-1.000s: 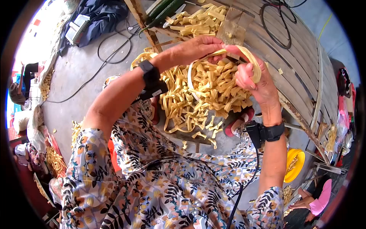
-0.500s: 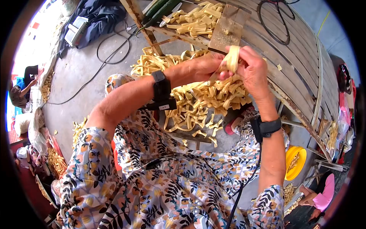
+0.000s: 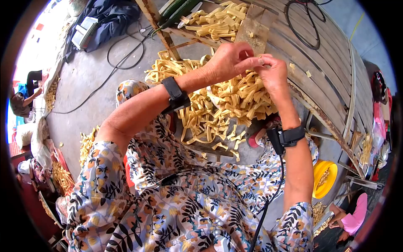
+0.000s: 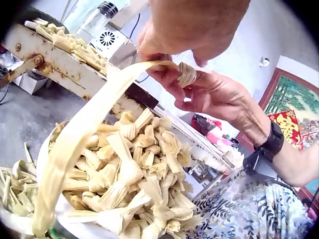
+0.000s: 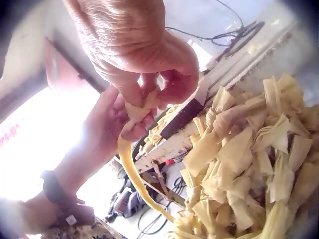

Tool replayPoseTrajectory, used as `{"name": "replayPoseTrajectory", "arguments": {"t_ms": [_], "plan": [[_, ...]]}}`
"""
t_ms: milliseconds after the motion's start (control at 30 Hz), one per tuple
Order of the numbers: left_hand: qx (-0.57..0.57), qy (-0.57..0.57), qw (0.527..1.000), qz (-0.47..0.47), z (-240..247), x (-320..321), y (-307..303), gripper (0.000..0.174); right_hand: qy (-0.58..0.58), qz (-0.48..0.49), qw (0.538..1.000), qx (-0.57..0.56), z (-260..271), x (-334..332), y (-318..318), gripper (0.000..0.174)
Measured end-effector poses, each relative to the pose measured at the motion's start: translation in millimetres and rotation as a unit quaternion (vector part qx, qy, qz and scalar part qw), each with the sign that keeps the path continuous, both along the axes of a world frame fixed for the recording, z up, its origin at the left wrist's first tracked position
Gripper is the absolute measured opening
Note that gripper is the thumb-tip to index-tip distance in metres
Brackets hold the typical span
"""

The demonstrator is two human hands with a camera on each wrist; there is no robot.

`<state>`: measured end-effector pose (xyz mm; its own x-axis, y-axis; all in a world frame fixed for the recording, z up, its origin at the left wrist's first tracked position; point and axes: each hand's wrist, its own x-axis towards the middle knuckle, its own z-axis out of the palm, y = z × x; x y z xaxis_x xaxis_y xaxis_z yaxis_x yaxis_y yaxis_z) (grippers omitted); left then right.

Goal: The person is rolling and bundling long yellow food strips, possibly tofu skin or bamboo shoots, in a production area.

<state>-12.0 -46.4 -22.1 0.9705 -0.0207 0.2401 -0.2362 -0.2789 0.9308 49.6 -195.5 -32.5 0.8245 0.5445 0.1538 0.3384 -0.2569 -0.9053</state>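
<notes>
Above a round white bowl (image 4: 94, 232) the left hand (image 3: 228, 59) and the right hand (image 3: 273, 73) meet, fingertip to fingertip. The fingers of both are curled tight and pinch one long pale yellow flat strip (image 4: 84, 134) at a small knot (image 4: 187, 74) held between them. The rest of the strip hangs down from the knot and trails over the bowl's near edge. The bowl is heaped with short knotted yellow pieces (image 4: 134, 174), their ends fanned out. Just beside the bowl, towards the person, lies a loose tangle of unknotted yellow strips (image 3: 184, 113). Beyond the hands stands a slatted wooden table (image 3: 323, 71) carrying another heap of yellow pieces (image 3: 214, 19). On the floor to the person's right sits a yellow plastic bowl (image 3: 331, 168) with a few yellow pieces inside
</notes>
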Motion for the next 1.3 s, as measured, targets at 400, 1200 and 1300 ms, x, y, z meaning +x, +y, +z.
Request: {"name": "replayPoseTrajectory", "arguments": {"t_ms": [400,1200,1300], "plan": [[-0.319,0.186,0.929,-0.001,-0.9,7.9,-6.5,0.025,0.199,-0.187,0.914,0.298,39.2,16.6,-16.8,0.014],[-0.163,0.196,0.957,-0.134,-3.3,13.2,32.3,0.025,0.268,-0.013,0.952,0.147,23.3,20.2,-14.4,0.018],[-0.019,0.117,0.987,-0.113,5.6,20.6,46.9,0.026,0.268,-0.012,0.95,0.16,29.4,33.6,-13.3,0.024]]}}
